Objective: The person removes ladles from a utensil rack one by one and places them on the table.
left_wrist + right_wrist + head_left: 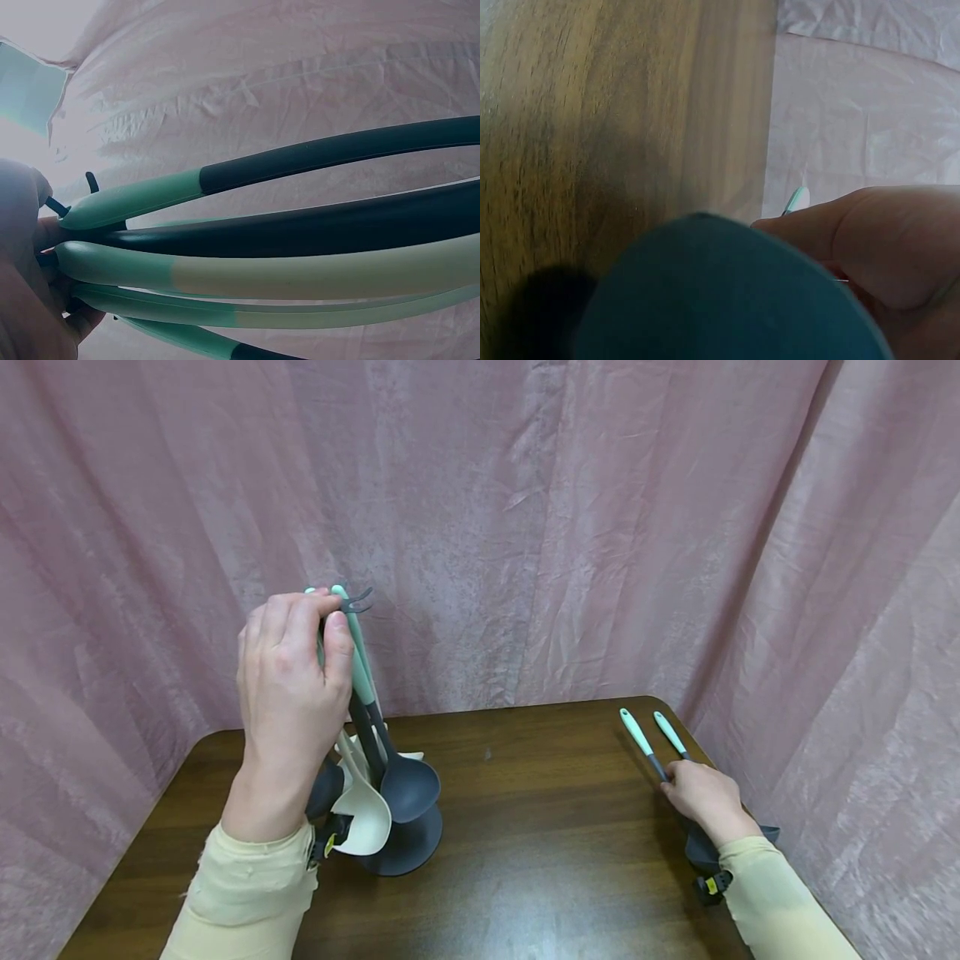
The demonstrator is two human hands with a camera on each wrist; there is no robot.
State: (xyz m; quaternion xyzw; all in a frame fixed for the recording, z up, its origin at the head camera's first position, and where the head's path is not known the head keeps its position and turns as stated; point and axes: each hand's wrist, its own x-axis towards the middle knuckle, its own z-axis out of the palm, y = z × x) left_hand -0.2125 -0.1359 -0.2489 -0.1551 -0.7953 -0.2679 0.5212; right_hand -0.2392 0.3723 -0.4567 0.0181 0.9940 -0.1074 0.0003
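Observation:
My left hand (288,672) is at the top of a dark utensil stand (408,847), its fingers curled around the hooks. Several utensils with mint handles hang there, including a dark ladle (410,787) and a cream ladle (369,817). In the left wrist view, the handles (142,199) fan out from beneath the fingers (84,321). On the right side of the table, my right hand (703,797) grips a mint-handled utensil (636,731) by its dark shaft. Its large dark head (727,300) fills the bottom of the right wrist view, too blurred to show its kind.
A second mint-handled utensil (670,732) lies beside the gripped one, partly covered by the right hand. The brown wooden table (525,827) has rounded back corners. Pink curtains (480,527) hang behind it and close along its right side.

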